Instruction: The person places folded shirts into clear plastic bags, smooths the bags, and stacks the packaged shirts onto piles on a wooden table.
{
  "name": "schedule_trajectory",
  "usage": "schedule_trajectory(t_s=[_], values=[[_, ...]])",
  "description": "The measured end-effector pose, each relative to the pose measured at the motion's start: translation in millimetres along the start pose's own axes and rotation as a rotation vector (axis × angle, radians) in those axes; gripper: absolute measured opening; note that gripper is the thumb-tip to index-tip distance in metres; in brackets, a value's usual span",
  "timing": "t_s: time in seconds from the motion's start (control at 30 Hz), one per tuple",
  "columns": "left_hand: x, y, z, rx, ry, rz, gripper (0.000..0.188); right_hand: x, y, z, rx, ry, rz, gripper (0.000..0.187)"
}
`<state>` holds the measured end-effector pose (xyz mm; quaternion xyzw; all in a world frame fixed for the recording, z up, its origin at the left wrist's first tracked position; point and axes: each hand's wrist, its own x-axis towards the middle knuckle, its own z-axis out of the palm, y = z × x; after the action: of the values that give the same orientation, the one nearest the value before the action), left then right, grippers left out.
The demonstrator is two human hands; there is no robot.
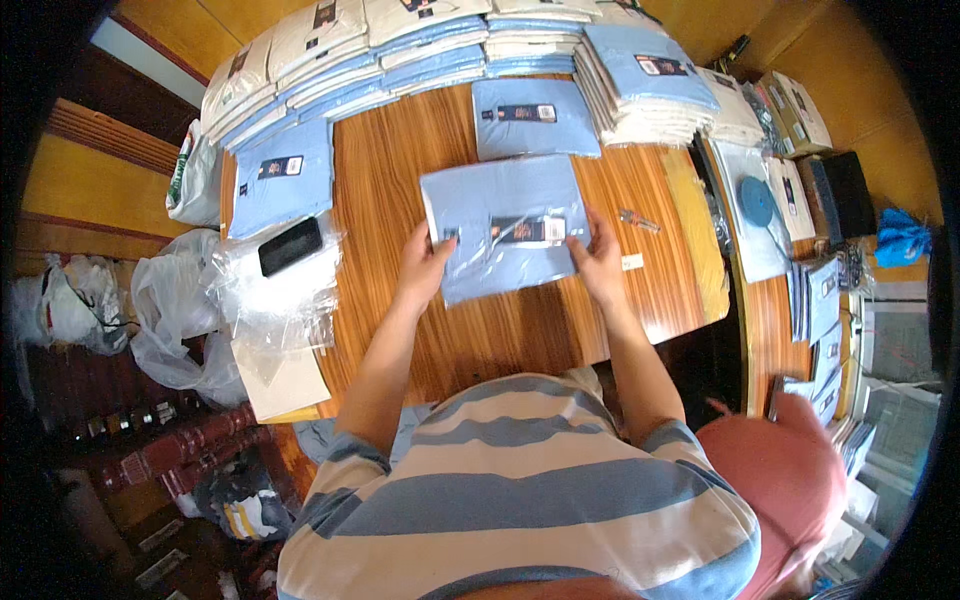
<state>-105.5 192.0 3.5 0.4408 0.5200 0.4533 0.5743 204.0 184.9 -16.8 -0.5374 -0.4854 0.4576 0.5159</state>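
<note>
Between my two hands, above the wooden table (400, 180), is a folded light blue garment in a clear plastic bag (470, 200) with a dark label on its front. My left hand (428, 262) grips its left edge, thumb on top. On the right edge, my right hand (598, 254) holds it the same way, fingers beneath and mostly hidden. Just beyond it lies another bagged blue garment (540, 135). To the left rests one more bagged blue garment (300, 195). Small snips (640, 220) with orange parts lie right of my right hand.
Stacks of bagged blue and cream garments (430, 60) line the far edge. A black phone (290, 247) sits on clear plastic bags (260, 305) at left, near cream card sheets (285, 380). A person in a red top (775, 480) is close on my right, by a side table (775, 335).
</note>
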Motion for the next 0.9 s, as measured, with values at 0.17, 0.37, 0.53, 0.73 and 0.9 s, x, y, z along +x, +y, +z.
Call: schedule_trajectory(t_s=[0.17,0.37,0.53,0.73,0.9], values=[[152,36,45,0.147,-0.070,0.115,0.059,155,13,-41,-0.146,0.008,-0.152,0.060],[194,13,61,0.545,-0.127,0.178,0.120,158,-12,-44,-1.002,-0.135,-0.371,0.066],[187,-16,68,0.936,0.014,0.199,0.130,171,11,-38,-1.177,-0.079,-0.395,0.055],[188,10,91,1.051,0.110,0.076,0.122,186,-6,-11,-1.586,-0.094,-0.282,0.052],[205,30,93,1.216,0.051,-0.002,0.124,213,-22,-11,-1.765,-0.263,-0.288,0.055]])
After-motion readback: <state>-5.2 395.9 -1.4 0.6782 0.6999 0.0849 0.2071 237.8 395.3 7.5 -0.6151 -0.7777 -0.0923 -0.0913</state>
